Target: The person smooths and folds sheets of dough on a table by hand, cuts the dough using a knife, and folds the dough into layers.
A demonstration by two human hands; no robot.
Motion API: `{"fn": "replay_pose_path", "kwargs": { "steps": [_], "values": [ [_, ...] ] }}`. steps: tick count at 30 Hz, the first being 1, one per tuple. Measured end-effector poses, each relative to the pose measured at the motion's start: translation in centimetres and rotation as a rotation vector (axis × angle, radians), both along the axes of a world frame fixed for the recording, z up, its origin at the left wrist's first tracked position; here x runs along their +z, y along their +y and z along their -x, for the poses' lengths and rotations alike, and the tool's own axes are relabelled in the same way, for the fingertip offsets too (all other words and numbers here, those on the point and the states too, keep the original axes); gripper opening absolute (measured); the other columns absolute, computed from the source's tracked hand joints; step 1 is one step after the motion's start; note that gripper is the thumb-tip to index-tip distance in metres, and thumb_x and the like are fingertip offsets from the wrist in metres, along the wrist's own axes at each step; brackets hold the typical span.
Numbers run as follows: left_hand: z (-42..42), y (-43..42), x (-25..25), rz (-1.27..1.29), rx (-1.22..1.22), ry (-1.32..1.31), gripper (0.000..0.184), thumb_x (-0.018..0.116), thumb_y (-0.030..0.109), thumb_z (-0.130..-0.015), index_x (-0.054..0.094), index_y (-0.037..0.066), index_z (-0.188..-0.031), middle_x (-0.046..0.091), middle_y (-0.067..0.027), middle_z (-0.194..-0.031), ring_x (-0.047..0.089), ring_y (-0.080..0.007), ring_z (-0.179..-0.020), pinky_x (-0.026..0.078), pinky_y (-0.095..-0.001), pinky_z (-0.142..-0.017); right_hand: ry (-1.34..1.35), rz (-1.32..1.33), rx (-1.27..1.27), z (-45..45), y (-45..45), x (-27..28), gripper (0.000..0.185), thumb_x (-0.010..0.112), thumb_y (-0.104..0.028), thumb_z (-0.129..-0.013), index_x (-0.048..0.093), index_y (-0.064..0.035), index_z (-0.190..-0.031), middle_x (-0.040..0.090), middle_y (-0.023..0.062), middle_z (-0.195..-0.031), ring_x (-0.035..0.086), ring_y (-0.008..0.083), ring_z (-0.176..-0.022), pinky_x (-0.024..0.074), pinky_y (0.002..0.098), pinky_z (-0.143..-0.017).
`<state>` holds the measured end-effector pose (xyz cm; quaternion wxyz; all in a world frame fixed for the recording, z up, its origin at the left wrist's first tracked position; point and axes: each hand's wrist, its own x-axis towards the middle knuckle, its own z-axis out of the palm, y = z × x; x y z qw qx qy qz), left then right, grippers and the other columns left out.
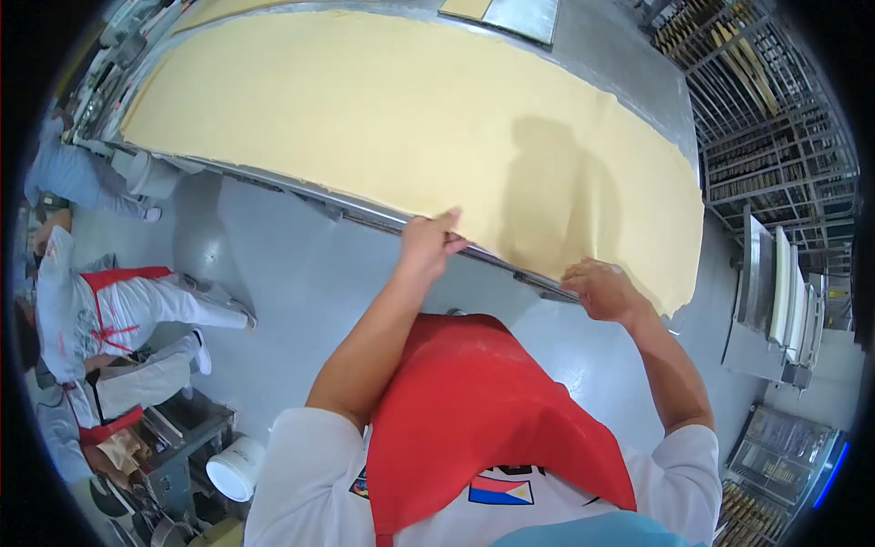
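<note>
A large, thin sheet of pale yellow dough [365, 109] covers most of the metal table [629, 55], its near edge running along the table's front. My left hand [433, 243] is at that edge near the middle, fingers apart, a fingertip against the dough's rim. Farther right, my right hand [602, 287] has its fingers curled on the dough's near edge, pinching it. A low ridge in the sheet runs away from my right hand, and a shadow falls across the dough there.
Racks with trays [775, 137] stand at the right, beside upright boards [779, 283]. Several people in work clothes [109, 310] are at the left. A white bucket [239, 467] is at the lower left, another [150, 175] by the table's left end.
</note>
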<state>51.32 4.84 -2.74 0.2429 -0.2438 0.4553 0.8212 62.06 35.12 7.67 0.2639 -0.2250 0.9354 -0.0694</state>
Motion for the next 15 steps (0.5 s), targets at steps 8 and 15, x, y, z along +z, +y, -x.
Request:
{"fn": "replay_pose_path", "kwargs": {
  "steps": [8,15],
  "values": [
    [6.7,-6.4,0.4,0.034,0.439,0.054,0.021,0.064,0.016,-0.101,0.062,-0.003,-0.110,0.069,-0.0146,-0.098,0.070,-0.0235,-0.072,0.062,-0.0372,-0.062,0.379,0.126,-0.123,19.0,-5.4,-8.3,0.058,0.045,-0.031,-0.105,0.034,-0.0058,-0.156,0.030,0.0158,-0.165,0.026,0.0330,-0.153,0.0233,0.0489,-0.125],
    [4.7,-10.7,-0.7,0.165,0.218,0.057,0.028,0.064,0.023,-0.102,0.061,-0.004,-0.104,0.068,-0.0144,-0.088,0.068,-0.0222,-0.069,0.060,-0.0357,-0.062,0.409,-0.033,0.056,22.6,-7.7,-9.0,0.066,0.041,-0.040,-0.106,0.024,-0.0087,-0.161,0.022,0.0116,-0.169,0.016,0.0303,-0.157,0.0131,0.0536,-0.127]
  ]
}}
